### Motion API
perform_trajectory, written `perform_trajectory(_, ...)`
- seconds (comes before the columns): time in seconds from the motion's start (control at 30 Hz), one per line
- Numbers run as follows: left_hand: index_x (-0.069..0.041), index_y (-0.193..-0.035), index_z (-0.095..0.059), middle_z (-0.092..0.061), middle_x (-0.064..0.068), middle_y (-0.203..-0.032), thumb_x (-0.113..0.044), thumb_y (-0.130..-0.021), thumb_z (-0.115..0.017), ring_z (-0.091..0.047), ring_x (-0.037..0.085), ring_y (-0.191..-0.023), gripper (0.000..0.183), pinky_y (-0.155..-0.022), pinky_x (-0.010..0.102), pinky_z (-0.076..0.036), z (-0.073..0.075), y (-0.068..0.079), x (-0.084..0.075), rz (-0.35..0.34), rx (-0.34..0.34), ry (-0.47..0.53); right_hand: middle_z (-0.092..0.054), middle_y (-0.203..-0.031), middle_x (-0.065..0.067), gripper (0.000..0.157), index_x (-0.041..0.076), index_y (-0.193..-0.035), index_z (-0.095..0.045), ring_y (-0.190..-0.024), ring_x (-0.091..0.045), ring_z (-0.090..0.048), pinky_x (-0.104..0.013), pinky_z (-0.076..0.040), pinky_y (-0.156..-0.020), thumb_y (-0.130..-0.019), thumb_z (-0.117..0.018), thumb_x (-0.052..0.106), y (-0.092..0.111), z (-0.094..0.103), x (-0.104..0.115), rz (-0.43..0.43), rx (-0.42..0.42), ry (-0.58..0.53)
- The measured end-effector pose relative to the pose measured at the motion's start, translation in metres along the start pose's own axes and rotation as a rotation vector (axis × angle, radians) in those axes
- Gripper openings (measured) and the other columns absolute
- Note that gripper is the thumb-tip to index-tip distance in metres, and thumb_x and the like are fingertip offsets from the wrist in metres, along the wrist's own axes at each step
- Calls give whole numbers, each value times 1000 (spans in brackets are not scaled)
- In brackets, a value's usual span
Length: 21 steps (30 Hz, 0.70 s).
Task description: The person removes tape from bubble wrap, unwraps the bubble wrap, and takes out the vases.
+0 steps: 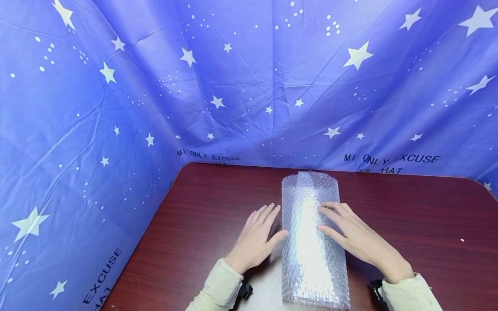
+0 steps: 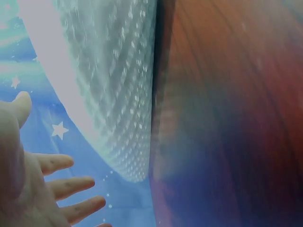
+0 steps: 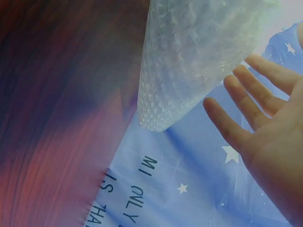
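A long sheet of clear bubble wrap (image 1: 311,255), folded or rolled into a flat bundle, lies lengthwise on the dark red table. Beside its left edge is my left hand (image 1: 254,242), fingers spread and straight, thumb tip right at the wrap's side. My right hand (image 1: 362,239) reaches over the right edge with relaxed fingers, its fingertips at the top surface. In the left wrist view the bubble wrap (image 2: 113,94) bulges up from the table, and the palm faces it. The right wrist view has the fingers (image 3: 244,101) extended along the wrap's side.
The wood-grain table (image 1: 408,216) extends to both sides of the wrap. A blue curtain with white stars (image 1: 249,86) hangs along the table's back and left edges. A tiny pale speck (image 1: 462,239) lies at the right.
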State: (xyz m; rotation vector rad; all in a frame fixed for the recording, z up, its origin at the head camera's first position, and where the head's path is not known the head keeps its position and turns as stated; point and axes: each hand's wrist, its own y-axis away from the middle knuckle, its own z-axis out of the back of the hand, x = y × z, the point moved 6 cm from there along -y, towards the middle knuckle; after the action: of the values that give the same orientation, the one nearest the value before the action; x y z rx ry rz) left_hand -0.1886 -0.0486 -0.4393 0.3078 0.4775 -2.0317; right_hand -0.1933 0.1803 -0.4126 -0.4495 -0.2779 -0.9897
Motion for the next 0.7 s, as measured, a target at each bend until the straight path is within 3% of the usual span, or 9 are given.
perform_trajectory(0.43,-15,-157,-29,-35,7,-159,-59,-103,-33,-35,26,-145,69,-119,48,-29,-8,3,-16,-30,58,101,-57,-127,-3,39,5,-128,-64,-118,-20,-53,-43,-49,-93,-98,-63,30,-3,2,8,78,-79,68)
perform_trajectory(0.7,-16,-158,-25,-32,7,-160,-65,-100,-32,-35,24,-145,76,-118,49,-30,-16,5,-24,-1,122,130,-61,-118,1,30,8,-119,-67,-110,-17,-58,-39,-49,-89,-94,-70,24,-3,5,11,130,-140,65)
